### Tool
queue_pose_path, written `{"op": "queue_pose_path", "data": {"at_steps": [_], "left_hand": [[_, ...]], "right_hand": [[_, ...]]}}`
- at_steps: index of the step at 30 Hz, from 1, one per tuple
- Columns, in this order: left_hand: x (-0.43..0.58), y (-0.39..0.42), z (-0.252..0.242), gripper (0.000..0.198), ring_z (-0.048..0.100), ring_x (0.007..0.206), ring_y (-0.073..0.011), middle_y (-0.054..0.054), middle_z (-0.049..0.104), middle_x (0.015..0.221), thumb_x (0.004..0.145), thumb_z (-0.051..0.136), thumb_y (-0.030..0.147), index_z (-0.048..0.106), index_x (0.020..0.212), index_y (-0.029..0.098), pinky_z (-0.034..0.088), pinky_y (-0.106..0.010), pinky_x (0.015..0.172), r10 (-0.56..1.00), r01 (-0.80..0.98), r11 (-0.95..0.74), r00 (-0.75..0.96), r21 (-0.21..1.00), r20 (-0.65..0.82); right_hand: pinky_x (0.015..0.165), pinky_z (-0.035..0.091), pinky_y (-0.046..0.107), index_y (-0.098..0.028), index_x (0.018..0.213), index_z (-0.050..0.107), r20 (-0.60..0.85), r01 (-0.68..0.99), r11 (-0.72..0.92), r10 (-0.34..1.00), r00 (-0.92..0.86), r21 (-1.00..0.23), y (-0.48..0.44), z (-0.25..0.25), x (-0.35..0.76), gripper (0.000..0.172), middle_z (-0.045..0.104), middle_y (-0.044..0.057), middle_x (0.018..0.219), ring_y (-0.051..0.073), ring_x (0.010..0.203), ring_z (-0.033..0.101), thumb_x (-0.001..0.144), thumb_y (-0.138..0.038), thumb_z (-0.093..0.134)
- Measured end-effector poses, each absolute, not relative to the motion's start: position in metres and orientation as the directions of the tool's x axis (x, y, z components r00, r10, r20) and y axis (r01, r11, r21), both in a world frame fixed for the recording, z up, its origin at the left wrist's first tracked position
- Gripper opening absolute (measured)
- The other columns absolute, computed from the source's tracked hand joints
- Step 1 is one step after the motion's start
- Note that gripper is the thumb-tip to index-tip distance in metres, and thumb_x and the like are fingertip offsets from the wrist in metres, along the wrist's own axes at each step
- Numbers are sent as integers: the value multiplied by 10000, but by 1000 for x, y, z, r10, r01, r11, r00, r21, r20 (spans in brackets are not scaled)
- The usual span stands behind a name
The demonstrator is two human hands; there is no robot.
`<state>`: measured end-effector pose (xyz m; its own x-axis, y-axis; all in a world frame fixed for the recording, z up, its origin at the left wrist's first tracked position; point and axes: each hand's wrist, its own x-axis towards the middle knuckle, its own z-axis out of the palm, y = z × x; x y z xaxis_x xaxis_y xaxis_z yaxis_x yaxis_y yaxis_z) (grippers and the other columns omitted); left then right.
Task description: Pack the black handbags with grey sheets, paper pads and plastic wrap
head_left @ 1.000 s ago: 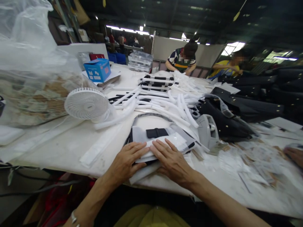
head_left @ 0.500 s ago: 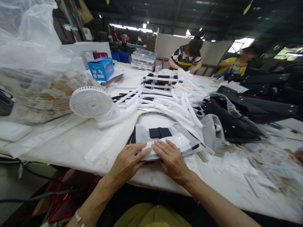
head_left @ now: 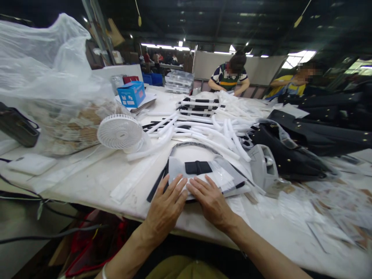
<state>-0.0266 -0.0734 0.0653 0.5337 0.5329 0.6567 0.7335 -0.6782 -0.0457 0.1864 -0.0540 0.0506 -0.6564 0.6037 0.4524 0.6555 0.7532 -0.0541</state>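
My left hand (head_left: 165, 207) and my right hand (head_left: 211, 201) lie flat side by side, fingers stretched out, pressing on a white wrapped packet (head_left: 216, 177) at the near edge of the white table (head_left: 95, 178). Just beyond my fingertips a black strap piece (head_left: 198, 167) lies on the white wrapping. A grey curved band (head_left: 188, 145) arcs behind it. Neither hand grips anything.
A small white fan (head_left: 119, 132) stands left of the packet. Behind it a big clear plastic bag (head_left: 49, 93) and a blue box (head_left: 131, 94). White foam tubes (head_left: 215, 133) pile mid-table, black bags (head_left: 290, 155) and a tape dispenser (head_left: 264, 168) to the right. Two people work at the far end.
The view has shifted left and up a little. My hands have stayed flat on the packet, with the left hand slid slightly toward the right one.
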Motion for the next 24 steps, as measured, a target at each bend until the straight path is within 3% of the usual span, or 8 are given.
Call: {"op": "queue_pose_path", "data": {"at_steps": [5, 8, 11, 15, 19, 24], "left_hand": [[-22, -74, 54, 334, 605, 1163, -178, -83, 694, 1203, 999, 368, 126, 588, 1249, 126, 480, -340, 991, 432, 680, -732, 513, -44, 742], [-23, -71, 39, 304, 624, 1127, -171, -88, 714, 1146, 994, 395, 129, 609, 1211, 128, 520, -318, 915, 435, 692, -721, 437, 14, 787], [-21, -70, 31, 287, 622, 1136, -165, -85, 717, 1142, 995, 416, 152, 618, 1199, 138, 517, -312, 927, 428, 694, -719, 407, 31, 807], [-17, -69, 23, 282, 629, 1124, -162, -62, 728, 1124, 998, 409, 190, 653, 1136, 162, 507, -311, 939, 397, 700, -711, 327, 63, 858], [-11, -62, 14, 201, 659, 1042, -137, -22, 749, 1048, 958, 491, 190, 689, 993, 196, 527, -287, 865, 298, 741, -672, 275, -4, 914], [2, -46, -6, 151, 667, 760, -102, 33, 742, 796, 880, 586, 169, 688, 793, 238, 526, -247, 688, 197, 753, -658, 141, 25, 970]], "right_hand": [[1100, 352, 583, -151, 1382, 479, 458, 652, 757, 591, -664, -32, -54, 50, 187, 526, 562, 130, 1405, 261, 1322, 491, 895, 6, 357], [1083, 381, 604, -203, 1413, 456, 358, 640, 766, 615, -702, -63, -50, 56, 191, 615, 549, 107, 1423, 275, 1324, 495, 837, 12, 438], [1071, 408, 604, -263, 1392, 498, 233, 627, 766, 641, -731, -141, -43, 67, 197, 634, 563, 87, 1412, 307, 1290, 531, 793, -92, 617], [1002, 510, 467, -233, 1251, 645, 167, 644, 712, 697, -698, -281, -22, 90, 201, 484, 680, 109, 1252, 309, 1150, 640, 775, -239, 733], [825, 559, 346, -257, 1001, 748, 33, 666, 645, 727, -686, -375, 1, 128, 171, 188, 766, 53, 991, 247, 926, 717, 886, -243, 600], [698, 496, 266, -250, 851, 724, 130, 574, 738, 647, -751, -356, 10, 150, 81, 189, 731, 5, 818, 179, 769, 686, 922, -219, 552]]}}
